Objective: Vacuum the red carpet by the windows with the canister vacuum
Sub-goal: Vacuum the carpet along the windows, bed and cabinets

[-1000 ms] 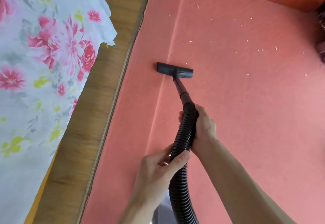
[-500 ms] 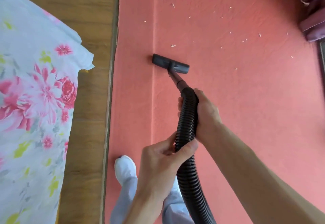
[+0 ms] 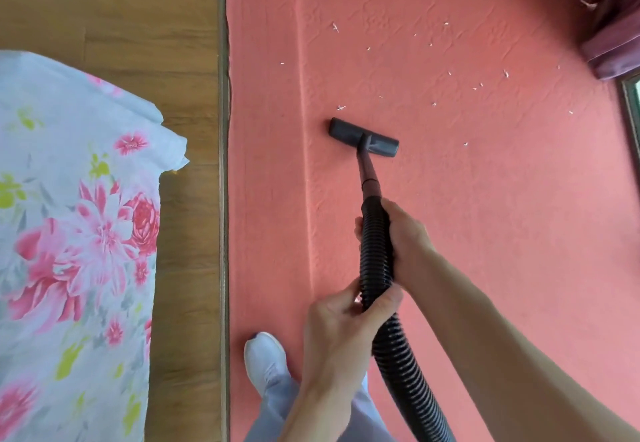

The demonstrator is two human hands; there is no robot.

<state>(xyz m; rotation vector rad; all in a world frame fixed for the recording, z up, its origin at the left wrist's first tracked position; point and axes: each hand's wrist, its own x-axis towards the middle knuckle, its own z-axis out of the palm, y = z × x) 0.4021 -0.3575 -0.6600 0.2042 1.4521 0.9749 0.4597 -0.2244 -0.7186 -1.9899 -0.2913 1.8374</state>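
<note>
The red carpet [image 3: 485, 199] fills the middle and right of the head view. A black vacuum nozzle [image 3: 363, 137] lies flat on it, joined by a short tube to a black ribbed hose [image 3: 376, 251]. My right hand [image 3: 405, 237] grips the hose near its upper end. My left hand [image 3: 346, 323] pinches the hose just below. Several small white scraps [image 3: 450, 74] dot the carpet beyond and to the right of the nozzle. The canister is out of view.
A wooden floor strip [image 3: 187, 95] borders the carpet's left edge. A floral bedsheet [image 3: 76, 251] hangs at the left. Dark purple curtain fabric [image 3: 609, 15] sits at the top right, above a window frame [image 3: 630, 105]. My white-shoed foot [image 3: 265, 358] stands on the carpet.
The view has swung so the bedsheet sits lower and further left. My foot has come into view. The nozzle has slid slightly right along the carpet; both hands keep their grip.
</note>
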